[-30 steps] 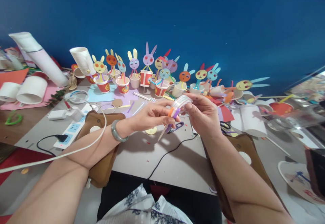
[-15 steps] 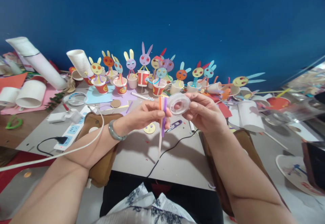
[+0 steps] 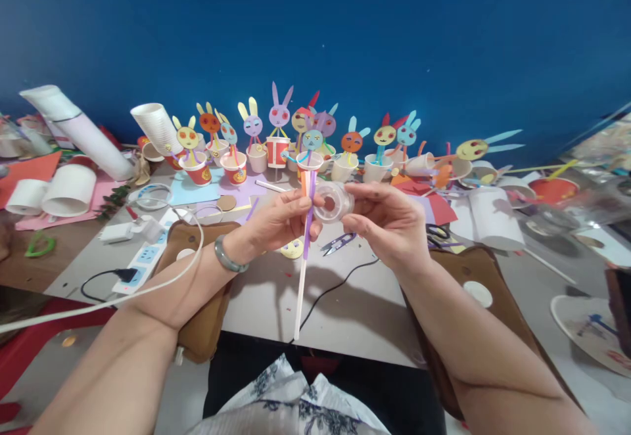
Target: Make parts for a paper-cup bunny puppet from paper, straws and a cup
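Between the fingers of my left hand (image 3: pixel 287 217) is a white stick (image 3: pixel 300 294) that hangs down at a slant. At its upper end, an orange paper strip (image 3: pixel 304 183) and a purple paper strip (image 3: pixel 307 241) lie along it, pinched in the same grip. My right hand (image 3: pixel 387 221) holds a roll of clear tape (image 3: pixel 335 203) by its right side, close against the strips. Whether a length of tape touches the stick cannot be made out. Below the hands lie small thread snips (image 3: pixel 338 244) and a round yellow paper face (image 3: pixel 292 248), partly covered by my left hand.
Paper rabbit figures in cups, such as a purple one (image 3: pixel 279 116), line the back along the blue wall. A power strip (image 3: pixel 142 265) with cables stands at left. Brown pads (image 3: pixel 204 317) lie under both forearms. A black cable (image 3: pixel 340 282) crosses the table.
The tape roll has moved left, closer to the strips, and turned in my right hand. The stick now slants more, its lower end shifted left and down.
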The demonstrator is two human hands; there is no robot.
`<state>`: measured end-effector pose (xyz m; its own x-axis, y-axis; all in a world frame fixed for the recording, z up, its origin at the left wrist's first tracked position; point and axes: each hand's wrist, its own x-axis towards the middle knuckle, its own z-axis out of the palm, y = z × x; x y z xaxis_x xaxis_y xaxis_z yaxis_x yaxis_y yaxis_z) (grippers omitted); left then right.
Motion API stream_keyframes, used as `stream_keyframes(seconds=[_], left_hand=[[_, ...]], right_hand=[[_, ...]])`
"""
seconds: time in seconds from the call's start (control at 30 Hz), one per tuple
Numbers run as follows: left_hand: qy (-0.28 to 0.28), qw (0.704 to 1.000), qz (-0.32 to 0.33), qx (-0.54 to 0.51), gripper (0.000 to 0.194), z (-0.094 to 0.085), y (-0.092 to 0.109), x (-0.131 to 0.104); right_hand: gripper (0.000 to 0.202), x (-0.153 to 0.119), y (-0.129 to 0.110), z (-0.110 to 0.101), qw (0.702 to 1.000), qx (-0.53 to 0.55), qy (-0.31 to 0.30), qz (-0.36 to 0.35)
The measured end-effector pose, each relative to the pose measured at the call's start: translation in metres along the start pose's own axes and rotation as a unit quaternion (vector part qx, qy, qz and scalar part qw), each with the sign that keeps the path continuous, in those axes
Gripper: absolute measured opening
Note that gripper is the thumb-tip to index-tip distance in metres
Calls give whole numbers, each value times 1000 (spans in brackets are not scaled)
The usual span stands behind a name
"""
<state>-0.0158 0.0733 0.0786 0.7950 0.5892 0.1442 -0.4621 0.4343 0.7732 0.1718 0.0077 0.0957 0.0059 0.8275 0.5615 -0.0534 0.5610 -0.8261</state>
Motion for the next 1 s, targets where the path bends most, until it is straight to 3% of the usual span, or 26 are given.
stream_keyframes(seconds=[0.27, 0.5, 0.77, 1.0], left_hand=[[-34, 998, -41, -14, 30, -8, -1, 3], [-37, 998, -52, 23, 34, -15, 2, 4], [-42, 994, -67, 78, 37, -8, 5, 0], [-11, 994, -57, 94, 40, -5, 4, -1]], right_hand=[[26, 2, 6, -3, 995, 63, -2, 72], [29, 3, -9, -5, 996, -27, 10, 89], [22, 5, -16, -14, 991, -66, -8, 112], [25, 4, -22, -9, 990, -93, 8, 109]])
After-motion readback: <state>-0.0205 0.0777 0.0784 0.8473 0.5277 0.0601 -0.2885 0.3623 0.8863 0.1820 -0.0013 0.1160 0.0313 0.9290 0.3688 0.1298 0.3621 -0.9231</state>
